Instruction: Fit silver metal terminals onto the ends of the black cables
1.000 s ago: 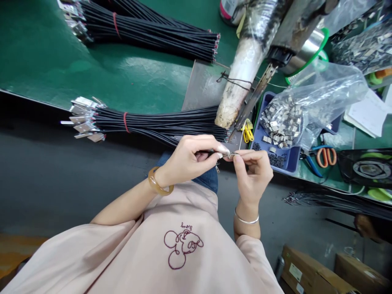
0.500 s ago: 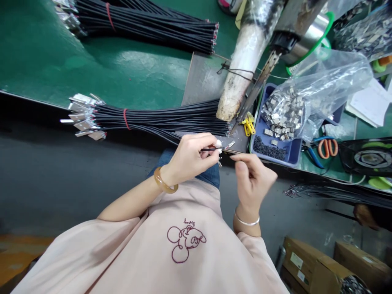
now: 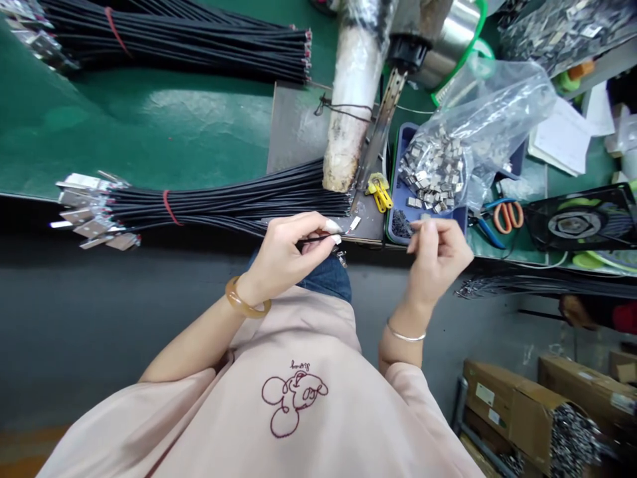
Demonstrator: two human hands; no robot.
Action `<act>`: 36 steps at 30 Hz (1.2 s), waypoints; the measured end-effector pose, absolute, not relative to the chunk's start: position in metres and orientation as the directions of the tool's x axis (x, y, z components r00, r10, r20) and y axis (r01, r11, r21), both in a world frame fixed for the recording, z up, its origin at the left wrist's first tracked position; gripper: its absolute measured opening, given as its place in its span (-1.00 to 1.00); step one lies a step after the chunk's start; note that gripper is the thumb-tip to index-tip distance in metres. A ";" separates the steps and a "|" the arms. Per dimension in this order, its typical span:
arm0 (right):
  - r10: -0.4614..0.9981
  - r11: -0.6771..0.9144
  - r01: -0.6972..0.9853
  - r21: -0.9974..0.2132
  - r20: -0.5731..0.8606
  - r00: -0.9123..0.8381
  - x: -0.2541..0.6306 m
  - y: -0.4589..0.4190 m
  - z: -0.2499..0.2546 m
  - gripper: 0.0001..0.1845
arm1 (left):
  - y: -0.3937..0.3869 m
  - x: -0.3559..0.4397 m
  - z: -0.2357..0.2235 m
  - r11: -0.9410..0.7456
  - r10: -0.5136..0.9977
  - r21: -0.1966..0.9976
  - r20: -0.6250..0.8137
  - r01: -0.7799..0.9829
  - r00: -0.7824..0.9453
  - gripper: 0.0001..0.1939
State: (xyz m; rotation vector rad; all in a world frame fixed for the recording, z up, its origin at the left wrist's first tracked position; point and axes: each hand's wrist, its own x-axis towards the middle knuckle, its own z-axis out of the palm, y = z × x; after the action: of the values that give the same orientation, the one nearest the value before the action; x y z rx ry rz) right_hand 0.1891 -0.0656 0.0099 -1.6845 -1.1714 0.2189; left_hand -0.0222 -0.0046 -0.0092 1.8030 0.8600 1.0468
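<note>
My left hand [image 3: 293, 249] pinches a thin black cable [image 3: 318, 238] between thumb and forefinger. At the cable's tip a small silver connector [image 3: 355, 224] sticks out past the fingers. My right hand [image 3: 438, 262] hovers over the front of a blue tray [image 3: 393, 166], thumb and forefinger pressed together; whether anything is between them I cannot make out. Below its fingertips lie small black pieces [image 3: 401, 223] in the tray. Small metal shells [image 3: 430, 176] fill a clear bag there. Behind my left hand lies a cable bundle [image 3: 223, 204] held by a red band.
A soldering iron [image 3: 381, 129] and a wrapped white tube [image 3: 343, 133] point down over a grey board [image 3: 293, 126]. A yellow clip-like piece [image 3: 381, 194] lies beside the tray. Pliers [image 3: 507, 216] and a black fan [image 3: 577, 222] are to the right. Another cable bundle [image 3: 199, 50] lies behind.
My right hand has moved right, away from the cable tip, to the front of the blue tray. My left hand still holds the cable. The whole view has shifted.
</note>
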 end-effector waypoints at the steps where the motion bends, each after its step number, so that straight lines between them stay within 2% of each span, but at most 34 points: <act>1: 0.831 -0.076 0.661 -0.747 0.319 0.456 0.206 -0.063 0.013 -0.74 | -0.004 -0.022 -0.009 -0.410 0.847 0.901 0.320 0.140 0.424 -0.93; 2: 0.884 -0.137 0.728 -0.671 0.249 0.396 0.221 -0.059 0.015 -0.75 | -0.003 -0.022 -0.009 -0.431 0.836 0.891 0.334 0.143 0.436 -0.93; 5: 0.932 -0.195 0.854 -0.481 0.180 0.314 0.257 -0.044 0.014 -0.82 | 0.001 -0.021 -0.007 -0.463 0.808 0.874 0.348 0.147 0.475 -0.89; 8: 0.969 -0.163 0.880 -0.447 0.095 0.228 0.270 -0.029 0.009 -0.86 | 0.007 -0.022 -0.006 -0.397 0.800 0.904 0.257 0.157 0.543 -0.83; 11: 0.989 -0.115 0.880 -0.461 0.027 0.144 0.271 -0.023 0.008 -0.91 | 0.012 -0.023 -0.005 -0.232 0.784 0.963 0.104 0.134 0.612 -0.77; 13: 0.989 -0.106 0.879 -0.465 0.045 0.143 0.267 -0.027 0.012 -0.95 | 0.014 -0.023 -0.004 -0.114 0.779 0.988 0.023 0.106 0.627 -0.79; 16: 0.934 -0.119 0.826 -0.551 0.220 0.281 0.252 -0.039 0.018 -0.94 | 0.015 -0.020 -0.005 -0.014 0.795 0.998 -0.026 0.061 0.606 -0.86; 19: 0.838 -0.008 0.661 -0.750 0.355 0.413 0.224 -0.054 0.021 -0.87 | 0.013 -0.015 -0.006 0.020 0.834 0.999 -0.035 0.034 0.551 -0.90; 21: 0.873 0.057 0.561 -0.826 0.314 0.374 0.204 -0.061 0.019 -0.87 | 0.011 -0.012 -0.006 0.022 0.858 0.999 -0.034 0.030 0.513 -0.93; 23: 0.935 0.050 0.494 -0.868 0.214 0.281 0.186 -0.063 0.011 -0.88 | 0.010 -0.010 -0.007 0.020 0.874 1.000 -0.028 0.020 0.485 -0.93; 26: 0.959 0.014 0.466 -0.885 0.143 0.244 0.166 -0.059 -0.003 -0.83 | 0.008 -0.008 -0.007 0.024 0.888 1.000 -0.023 0.002 0.460 -0.94; 30: 0.949 0.028 0.509 -0.860 0.183 0.256 0.157 -0.051 -0.014 -0.74 | 0.006 -0.007 -0.008 0.022 0.891 1.000 -0.027 0.017 0.454 -0.97; 36: 0.964 0.058 0.506 -0.860 0.180 0.196 0.158 -0.052 -0.011 -0.73 | 0.005 -0.007 -0.009 0.011 0.891 1.000 -0.023 0.029 0.454 -0.94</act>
State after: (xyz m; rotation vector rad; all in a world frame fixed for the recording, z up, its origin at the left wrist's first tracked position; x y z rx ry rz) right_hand 0.1582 -0.0521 -0.0111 -1.5774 -1.4367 0.6446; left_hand -0.0071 0.0050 -0.0090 1.4014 0.8810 0.8309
